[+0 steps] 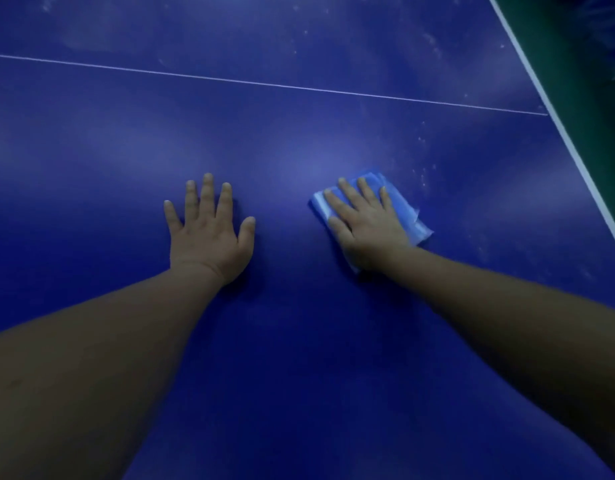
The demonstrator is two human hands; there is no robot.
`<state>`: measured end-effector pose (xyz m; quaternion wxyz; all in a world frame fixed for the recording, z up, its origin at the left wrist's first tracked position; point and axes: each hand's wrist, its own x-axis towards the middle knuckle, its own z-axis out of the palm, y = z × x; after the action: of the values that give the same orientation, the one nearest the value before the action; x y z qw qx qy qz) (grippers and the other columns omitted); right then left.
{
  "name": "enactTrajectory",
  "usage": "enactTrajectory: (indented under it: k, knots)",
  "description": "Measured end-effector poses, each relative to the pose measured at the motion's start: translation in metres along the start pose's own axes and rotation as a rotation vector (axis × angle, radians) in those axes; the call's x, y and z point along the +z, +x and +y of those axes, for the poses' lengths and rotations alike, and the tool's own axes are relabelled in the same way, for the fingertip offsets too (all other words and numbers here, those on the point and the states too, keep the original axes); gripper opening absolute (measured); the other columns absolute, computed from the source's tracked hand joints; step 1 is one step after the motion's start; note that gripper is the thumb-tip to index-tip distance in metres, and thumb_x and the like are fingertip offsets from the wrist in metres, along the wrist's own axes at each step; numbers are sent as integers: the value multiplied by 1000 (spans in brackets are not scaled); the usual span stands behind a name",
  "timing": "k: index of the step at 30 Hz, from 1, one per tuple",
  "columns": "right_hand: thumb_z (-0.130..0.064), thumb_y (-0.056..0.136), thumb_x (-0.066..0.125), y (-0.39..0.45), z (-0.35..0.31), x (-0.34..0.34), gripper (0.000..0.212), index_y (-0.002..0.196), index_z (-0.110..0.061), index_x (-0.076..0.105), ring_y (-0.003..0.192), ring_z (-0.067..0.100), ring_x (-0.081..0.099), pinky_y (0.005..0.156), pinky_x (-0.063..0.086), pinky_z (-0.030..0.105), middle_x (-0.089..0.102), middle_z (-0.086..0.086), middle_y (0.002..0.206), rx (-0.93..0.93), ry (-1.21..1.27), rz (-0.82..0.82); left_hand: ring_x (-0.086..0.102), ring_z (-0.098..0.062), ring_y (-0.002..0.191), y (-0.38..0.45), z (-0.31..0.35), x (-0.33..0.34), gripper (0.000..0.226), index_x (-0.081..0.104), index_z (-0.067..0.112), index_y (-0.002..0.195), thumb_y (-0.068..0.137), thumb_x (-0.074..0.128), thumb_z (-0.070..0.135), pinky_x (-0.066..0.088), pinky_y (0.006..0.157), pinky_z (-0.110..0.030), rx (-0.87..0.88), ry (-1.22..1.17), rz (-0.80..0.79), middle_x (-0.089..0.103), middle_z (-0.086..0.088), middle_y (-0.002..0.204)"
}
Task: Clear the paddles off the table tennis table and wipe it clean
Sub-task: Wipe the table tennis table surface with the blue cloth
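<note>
The blue table tennis table (pixel 299 126) fills the view. My right hand (pixel 366 225) lies flat with straight fingers on a folded blue cloth (pixel 411 221) and presses it onto the tabletop right of centre. My left hand (pixel 209 233) rests flat on the bare surface with its fingers spread, a hand's width to the left of the cloth. No paddle is in view.
A thin white centre line (pixel 264 84) crosses the table beyond my hands. The white-edged side of the table (pixel 576 154) runs diagonally at the right, with green floor (pixel 583 64) past it. Pale dusty specks (pixel 422 171) dot the surface near the cloth and farther back.
</note>
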<state>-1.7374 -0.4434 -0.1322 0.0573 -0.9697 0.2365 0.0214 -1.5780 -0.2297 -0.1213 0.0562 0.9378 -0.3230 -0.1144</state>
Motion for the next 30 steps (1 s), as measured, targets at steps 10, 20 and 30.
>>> enactTrajectory:
  k: [10, 20, 30]
  knots:
    - [-52, 103, 23, -13, -13, 4, 55, 154, -34, 31, 152, 30, 15, 121, 7, 56, 25, -1, 163, -254, 17, -56, -28, -25, 149, 28, 14, 5, 69, -18, 34, 155, 97, 3, 64, -14, 118, -60, -20, 43, -67, -24, 2, 164]
    - [-49, 100, 23, 60, -19, 2, 58, 153, -30, 34, 150, 33, 18, 119, 9, 58, 27, 3, 162, -67, 48, 42, -27, -22, 149, 31, 12, 8, 70, -16, 34, 156, 92, -3, 60, -16, 118, -57, -32, 7, -41, -20, 4, 165]
    - [-49, 103, 20, 144, 11, -9, 58, 158, -32, 14, 153, 30, 0, 121, -3, 55, 6, -1, 167, 293, 19, 28, -28, -22, 149, 33, 13, 9, 68, -20, 34, 152, 91, -4, 60, -14, 118, -59, -24, -23, -25, -23, 4, 163]
